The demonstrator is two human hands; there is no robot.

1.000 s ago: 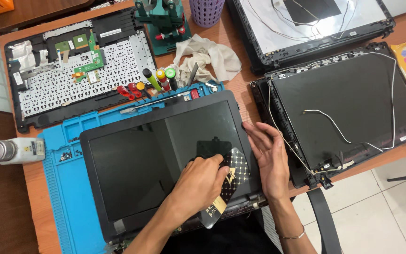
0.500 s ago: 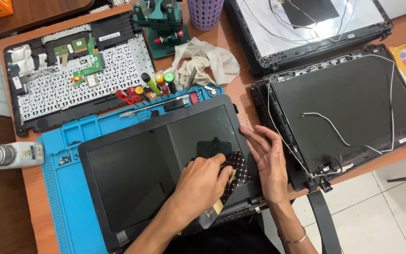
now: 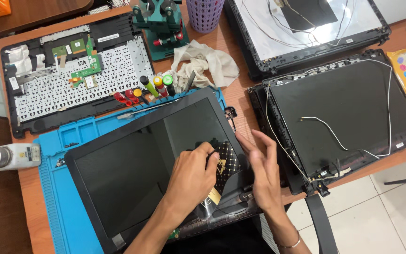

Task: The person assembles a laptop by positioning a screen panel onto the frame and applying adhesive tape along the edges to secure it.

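On the blue mat (image 3: 55,197), left hand (image 3: 191,178) pinches a patterned sheet (image 3: 226,162) against the laptop screen (image 3: 132,174), right hand (image 3: 261,169) splayed empty; hard pressing might crack the panel.

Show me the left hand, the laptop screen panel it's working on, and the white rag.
left hand (image 3: 191,176), head view, back of the hand
screen panel (image 3: 118,174), head view, dark glass left of the hand
rag (image 3: 207,63), head view, middle of the cloth

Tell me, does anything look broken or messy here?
Yes. The laptop screen panel lies crooked across the blue mat, its corner hanging off. Loose white wires trail over the black lid.
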